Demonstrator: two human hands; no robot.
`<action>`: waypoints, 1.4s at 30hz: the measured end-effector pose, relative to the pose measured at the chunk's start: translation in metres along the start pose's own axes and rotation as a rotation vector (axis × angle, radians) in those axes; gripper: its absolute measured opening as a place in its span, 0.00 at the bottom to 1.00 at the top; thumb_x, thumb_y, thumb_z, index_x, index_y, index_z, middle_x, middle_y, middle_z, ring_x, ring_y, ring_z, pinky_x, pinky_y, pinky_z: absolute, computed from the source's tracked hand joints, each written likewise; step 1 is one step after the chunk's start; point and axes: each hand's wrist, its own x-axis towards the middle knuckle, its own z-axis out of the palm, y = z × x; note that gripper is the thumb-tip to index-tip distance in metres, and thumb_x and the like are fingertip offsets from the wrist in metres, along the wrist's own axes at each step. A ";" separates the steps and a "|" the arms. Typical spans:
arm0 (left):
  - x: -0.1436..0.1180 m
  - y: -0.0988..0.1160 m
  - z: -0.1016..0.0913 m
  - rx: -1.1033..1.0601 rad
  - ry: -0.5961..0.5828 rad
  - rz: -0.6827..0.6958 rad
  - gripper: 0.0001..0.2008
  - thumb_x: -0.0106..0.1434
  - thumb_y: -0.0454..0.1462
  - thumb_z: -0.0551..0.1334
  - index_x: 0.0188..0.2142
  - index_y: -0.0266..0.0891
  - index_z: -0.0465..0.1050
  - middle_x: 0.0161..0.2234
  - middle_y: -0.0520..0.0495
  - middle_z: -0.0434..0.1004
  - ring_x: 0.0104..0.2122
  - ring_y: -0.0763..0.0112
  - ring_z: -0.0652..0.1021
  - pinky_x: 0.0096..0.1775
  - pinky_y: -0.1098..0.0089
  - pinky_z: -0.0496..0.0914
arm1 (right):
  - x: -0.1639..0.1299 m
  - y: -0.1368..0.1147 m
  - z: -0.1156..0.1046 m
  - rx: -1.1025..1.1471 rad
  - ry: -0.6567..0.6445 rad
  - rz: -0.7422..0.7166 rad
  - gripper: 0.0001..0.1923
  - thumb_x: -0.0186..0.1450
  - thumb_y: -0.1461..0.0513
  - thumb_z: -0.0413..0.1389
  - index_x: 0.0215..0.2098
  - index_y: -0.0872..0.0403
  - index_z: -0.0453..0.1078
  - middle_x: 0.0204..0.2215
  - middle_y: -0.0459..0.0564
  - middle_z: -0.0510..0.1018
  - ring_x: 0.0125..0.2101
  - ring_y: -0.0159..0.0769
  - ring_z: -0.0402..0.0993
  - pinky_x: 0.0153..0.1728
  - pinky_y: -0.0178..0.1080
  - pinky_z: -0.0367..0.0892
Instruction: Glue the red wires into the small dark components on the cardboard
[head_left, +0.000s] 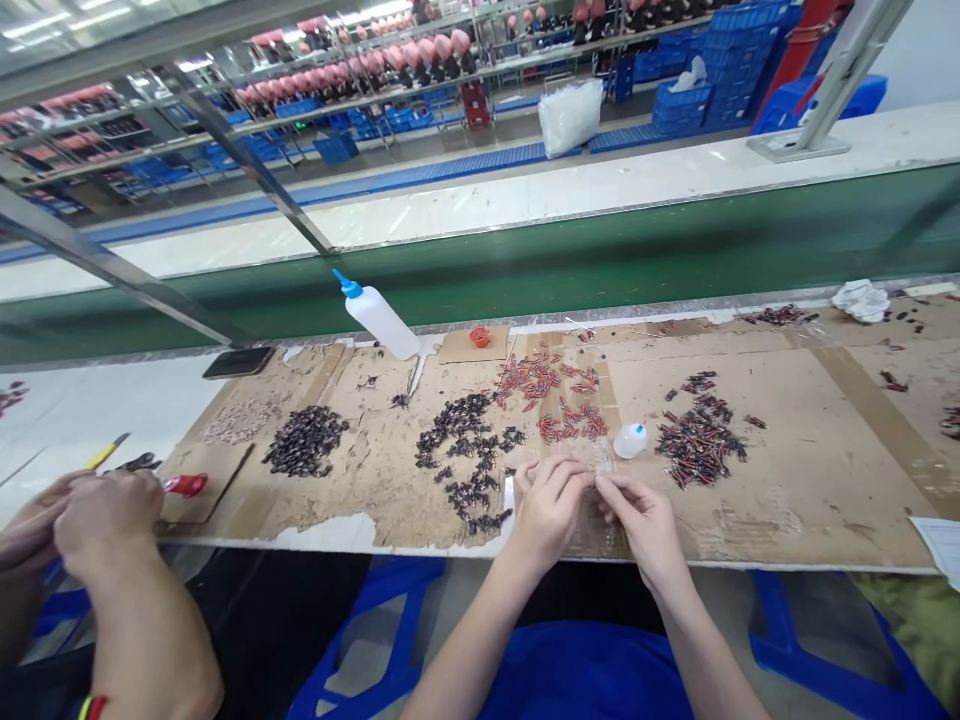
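Note:
My left hand (551, 505) and my right hand (639, 520) meet above the cardboard near the table's front edge. Both have their fingers pinched together, and whatever is between the fingertips is too small to make out. Just beyond my right hand stands a small white bottle with a blue tip (631, 440). Ahead of my left hand lie small red parts (574, 422) in loose groups. Left of them are small black parts (472, 480), spread in a ragged patch. To the right is a heap of joined red-and-black pieces (703, 440).
A co-worker's hands (105, 510) work at the left, by a red-capped item (186, 485). A large white squeeze bottle (381, 320), a phone (238, 362), a red ring-shaped item (479, 338) and a dense black pile (304, 440) are on the table. A green conveyor belt (562, 260) runs behind.

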 end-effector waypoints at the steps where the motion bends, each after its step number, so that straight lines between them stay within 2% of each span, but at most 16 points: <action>1: -0.001 0.000 0.000 -0.007 0.014 0.001 0.12 0.67 0.30 0.55 0.39 0.45 0.75 0.40 0.50 0.81 0.47 0.66 0.75 0.51 0.61 0.54 | 0.002 0.000 0.000 0.021 -0.019 0.012 0.21 0.50 0.45 0.65 0.26 0.55 0.79 0.20 0.50 0.80 0.21 0.35 0.74 0.20 0.36 0.71; 6: -0.007 -0.008 -0.004 -0.049 0.025 -0.071 0.08 0.66 0.34 0.60 0.44 0.45 0.75 0.42 0.48 0.80 0.46 0.64 0.75 0.51 0.60 0.57 | 0.006 0.007 -0.009 0.034 -0.009 0.028 0.22 0.50 0.45 0.65 0.31 0.54 0.80 0.25 0.52 0.82 0.26 0.39 0.78 0.28 0.40 0.75; 9: -0.014 -0.013 -0.002 -0.050 -0.065 -0.117 0.11 0.62 0.38 0.64 0.46 0.45 0.74 0.46 0.45 0.78 0.48 0.60 0.74 0.52 0.57 0.58 | 0.005 0.014 -0.015 -0.019 0.017 0.025 0.23 0.52 0.45 0.64 0.36 0.54 0.80 0.27 0.54 0.83 0.28 0.41 0.79 0.31 0.43 0.76; 12: -0.019 -0.015 0.003 -0.045 -0.114 -0.168 0.13 0.61 0.37 0.64 0.46 0.44 0.74 0.48 0.43 0.77 0.49 0.59 0.73 0.52 0.54 0.58 | 0.004 0.020 -0.015 -0.014 0.067 0.027 0.25 0.51 0.46 0.65 0.38 0.55 0.79 0.27 0.54 0.83 0.29 0.43 0.80 0.32 0.44 0.77; 15: -0.020 -0.015 0.008 -0.055 -0.097 -0.214 0.11 0.62 0.35 0.63 0.46 0.44 0.74 0.48 0.43 0.77 0.49 0.59 0.73 0.52 0.54 0.59 | 0.003 0.022 -0.012 0.005 0.104 0.033 0.24 0.49 0.46 0.66 0.35 0.55 0.78 0.27 0.54 0.83 0.30 0.45 0.81 0.33 0.45 0.77; 19: -0.017 -0.015 0.009 -0.103 -0.082 -0.246 0.10 0.63 0.33 0.62 0.43 0.44 0.75 0.47 0.44 0.77 0.49 0.61 0.73 0.51 0.56 0.60 | -0.001 0.021 -0.008 -0.066 0.060 0.036 0.22 0.50 0.46 0.65 0.30 0.55 0.79 0.29 0.56 0.83 0.30 0.45 0.81 0.35 0.45 0.78; 24: -0.012 -0.015 0.004 -0.189 -0.096 -0.346 0.07 0.63 0.31 0.60 0.35 0.44 0.76 0.41 0.49 0.81 0.46 0.64 0.75 0.49 0.59 0.60 | -0.006 0.015 0.000 -0.073 0.034 0.012 0.21 0.51 0.45 0.65 0.29 0.55 0.78 0.32 0.57 0.84 0.31 0.45 0.82 0.36 0.45 0.78; 27: -0.010 -0.011 -0.002 -0.227 -0.077 -0.399 0.08 0.64 0.31 0.60 0.35 0.44 0.76 0.38 0.50 0.83 0.42 0.66 0.77 0.49 0.60 0.61 | -0.008 0.009 0.005 -0.009 0.021 0.027 0.22 0.50 0.44 0.65 0.28 0.54 0.78 0.30 0.56 0.84 0.31 0.45 0.82 0.37 0.46 0.78; 33: -0.009 -0.003 -0.013 -0.180 -0.016 -0.322 0.08 0.65 0.32 0.60 0.34 0.45 0.77 0.36 0.53 0.83 0.39 0.67 0.78 0.48 0.62 0.59 | -0.009 -0.001 0.009 0.065 0.002 0.051 0.21 0.48 0.45 0.66 0.26 0.54 0.78 0.28 0.54 0.83 0.30 0.44 0.82 0.37 0.45 0.79; 39: -0.011 0.000 -0.015 -0.147 0.104 -0.152 0.09 0.66 0.31 0.59 0.34 0.44 0.77 0.33 0.54 0.83 0.36 0.70 0.77 0.46 0.64 0.56 | -0.012 -0.010 0.009 0.052 0.000 0.058 0.18 0.47 0.48 0.68 0.26 0.54 0.79 0.27 0.53 0.83 0.30 0.44 0.82 0.37 0.43 0.79; 42: -0.011 0.001 -0.017 -0.169 0.124 -0.135 0.09 0.67 0.33 0.59 0.33 0.44 0.76 0.32 0.54 0.83 0.35 0.70 0.77 0.45 0.64 0.57 | -0.015 -0.013 0.009 0.047 0.000 0.044 0.16 0.48 0.50 0.68 0.27 0.54 0.80 0.27 0.53 0.84 0.30 0.45 0.82 0.37 0.43 0.79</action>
